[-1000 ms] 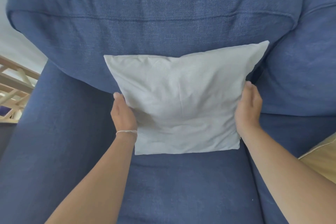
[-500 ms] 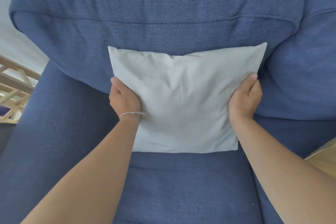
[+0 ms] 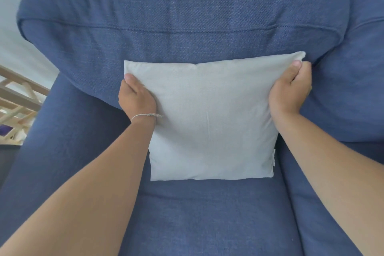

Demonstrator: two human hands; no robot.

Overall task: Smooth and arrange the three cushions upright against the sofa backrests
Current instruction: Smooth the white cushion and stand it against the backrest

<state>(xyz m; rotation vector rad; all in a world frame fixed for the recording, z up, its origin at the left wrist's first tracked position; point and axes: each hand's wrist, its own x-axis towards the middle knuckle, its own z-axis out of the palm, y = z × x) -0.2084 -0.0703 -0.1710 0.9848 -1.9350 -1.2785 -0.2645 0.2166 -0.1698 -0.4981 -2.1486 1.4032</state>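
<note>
Hands grip our pale grey cushion by its upper corners, left hand and right hand pinching fabric. It stands upright against the blue backrest. If we let go unevenly, it could slump forward onto the seat.

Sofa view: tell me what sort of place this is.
Probably a home living room: a blue fabric sofa, a pale cushion held against its backrest by both hands, and a wooden rack beside it.
</note>
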